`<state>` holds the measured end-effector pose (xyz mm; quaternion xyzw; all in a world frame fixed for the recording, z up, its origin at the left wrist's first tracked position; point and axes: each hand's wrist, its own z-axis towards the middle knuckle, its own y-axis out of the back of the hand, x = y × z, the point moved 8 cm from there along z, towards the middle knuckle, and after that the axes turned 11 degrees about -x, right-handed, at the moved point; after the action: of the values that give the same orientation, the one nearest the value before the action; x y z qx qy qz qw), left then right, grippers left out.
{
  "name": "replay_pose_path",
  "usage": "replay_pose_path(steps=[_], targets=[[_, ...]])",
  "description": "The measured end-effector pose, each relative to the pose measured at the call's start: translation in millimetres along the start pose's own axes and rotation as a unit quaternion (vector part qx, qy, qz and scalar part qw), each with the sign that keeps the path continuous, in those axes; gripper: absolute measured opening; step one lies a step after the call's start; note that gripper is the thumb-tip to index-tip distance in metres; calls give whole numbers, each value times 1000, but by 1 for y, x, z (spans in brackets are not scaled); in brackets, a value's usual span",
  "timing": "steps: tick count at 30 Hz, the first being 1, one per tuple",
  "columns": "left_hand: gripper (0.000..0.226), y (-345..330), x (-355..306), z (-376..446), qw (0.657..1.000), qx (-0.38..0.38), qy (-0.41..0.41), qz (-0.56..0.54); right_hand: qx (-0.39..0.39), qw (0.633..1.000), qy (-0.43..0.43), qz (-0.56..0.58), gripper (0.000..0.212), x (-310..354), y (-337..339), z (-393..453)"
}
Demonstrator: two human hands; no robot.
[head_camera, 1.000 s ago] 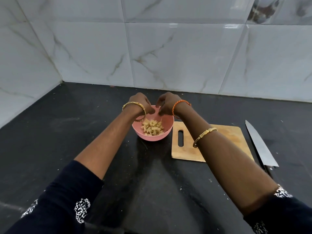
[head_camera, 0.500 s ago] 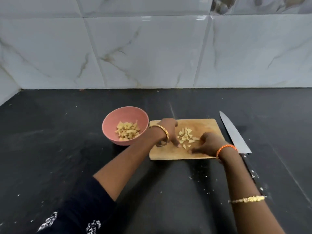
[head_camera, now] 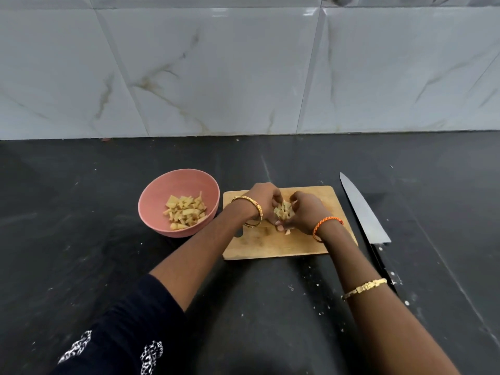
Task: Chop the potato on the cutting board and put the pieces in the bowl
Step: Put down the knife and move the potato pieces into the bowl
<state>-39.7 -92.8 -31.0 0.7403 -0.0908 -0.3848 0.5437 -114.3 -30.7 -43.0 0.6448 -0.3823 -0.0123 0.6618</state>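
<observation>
A wooden cutting board (head_camera: 270, 244) lies on the black counter. Over its middle, my left hand (head_camera: 263, 201) and my right hand (head_camera: 304, 212) are cupped together around a small heap of pale yellow potato pieces (head_camera: 283, 211). One small piece (head_camera: 287, 232) lies on the board just below the hands. To the left of the board stands a pink bowl (head_camera: 154, 201) holding several chopped potato pieces (head_camera: 185, 212).
A large kitchen knife (head_camera: 364, 209) lies on the counter just right of the board, tip pointing away, dark handle toward me. A marble-tiled wall (head_camera: 243, 69) rises behind the black counter (head_camera: 81, 253). White crumbs dot the counter in front.
From the bowl my hands went to the board, spread around scattered pieces. Now they have closed together and gathered those pieces into a heap between them.
</observation>
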Motion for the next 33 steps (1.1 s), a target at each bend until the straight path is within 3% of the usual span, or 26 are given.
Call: replay_pose_path(steps=[5,11,18,24,33], targets=[[53,10,-4,2,1000,-9,1,12,37,997,59,-44,63,19,6,10],[47,5,-2,-6,1000,-27,1,14,45,996,73,-29,49,16,5,4],[34,5,5,-18,992,-105,54,-40,22,998,56,-1,32,15,0,5],[36,15,9,-18,988,-78,95,-89,49,997,40,48,19,17,7,10],[25,116,20,-32,977,-118,92,-150,90,972,120,178,16,102,65,5]])
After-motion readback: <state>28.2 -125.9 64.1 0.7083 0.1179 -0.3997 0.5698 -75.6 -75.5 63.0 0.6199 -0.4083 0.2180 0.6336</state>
